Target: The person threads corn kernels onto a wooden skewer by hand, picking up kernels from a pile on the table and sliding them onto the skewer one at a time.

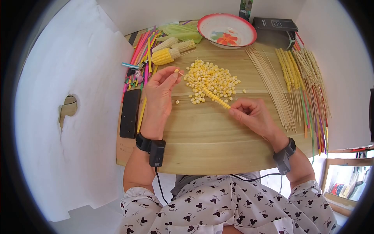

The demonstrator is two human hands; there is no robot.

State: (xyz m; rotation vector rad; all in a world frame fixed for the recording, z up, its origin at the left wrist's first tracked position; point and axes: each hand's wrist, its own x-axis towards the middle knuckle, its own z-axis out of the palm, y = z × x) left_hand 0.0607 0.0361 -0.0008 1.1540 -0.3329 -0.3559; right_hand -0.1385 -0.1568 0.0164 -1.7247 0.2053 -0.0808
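Note:
My right hand [253, 115] pinches a thin wooden skewer near the lower end of a row of threaded corn kernels [216, 98]. From there the skewer slants up and left across the front of a pile of loose kernels [212, 76]. At its tip, my left hand [161, 91] holds a single corn kernel [176, 70] between thumb and finger. Whether the tip has pierced that kernel is too small to tell. Behind my left hand lie a partly stripped corn cob [163, 57] and bare cobs [184, 46].
Bare skewers [269, 85] lie right of the pile, beside kernel-covered skewers [288, 70] and coloured strips [317, 117]. An enamel bowl [202, 34] and black box [274, 24] stand at the back. Left are a phone [129, 113], more strips [141, 48] and husks [177, 30].

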